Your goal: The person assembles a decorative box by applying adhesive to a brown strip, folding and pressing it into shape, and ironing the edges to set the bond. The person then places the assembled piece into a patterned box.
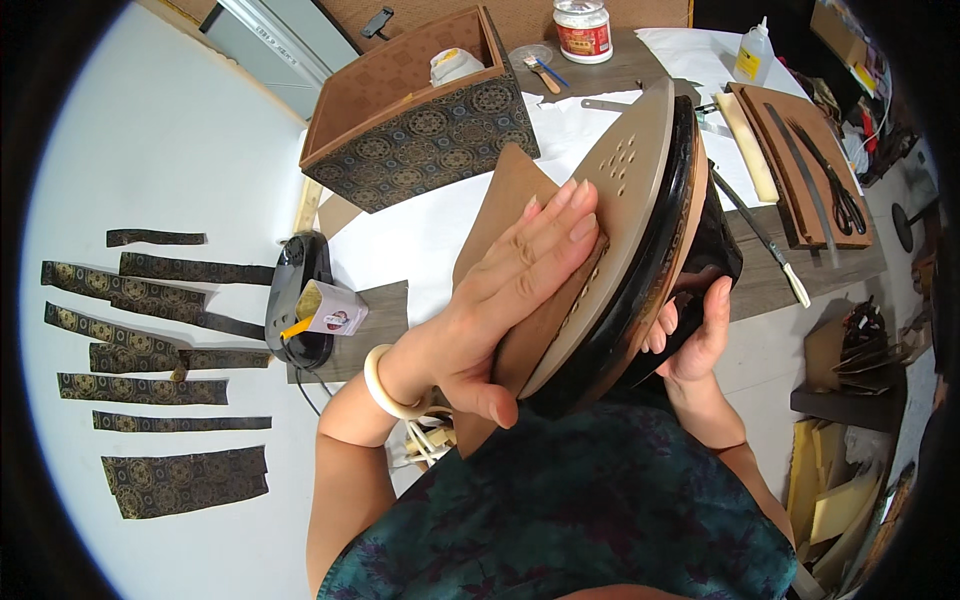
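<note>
My right hand [700, 335] holds a clothes iron [650, 250] up in front of me. The iron is tipped on its side, with its pale metal soleplate [640, 165] and small steam holes turned up and to the left. My left hand [525, 270] lies flat, fingers stretched out together, on a brown board [510, 195] that rests against the soleplate. Its palm hides the middle of the board. Part of my right hand's grip is behind the iron's dark body. A cream bangle [370, 385] circles my left wrist.
A patterned, brown-lined box [430, 145] stands at the back left. Dark patterned strips [145, 390] stick to the white surface on the left. Scissors [835, 190] lie on brown boards [790, 130] at right, near a white-handled knife [790, 275]. A red-labelled jar [582, 35] stands behind.
</note>
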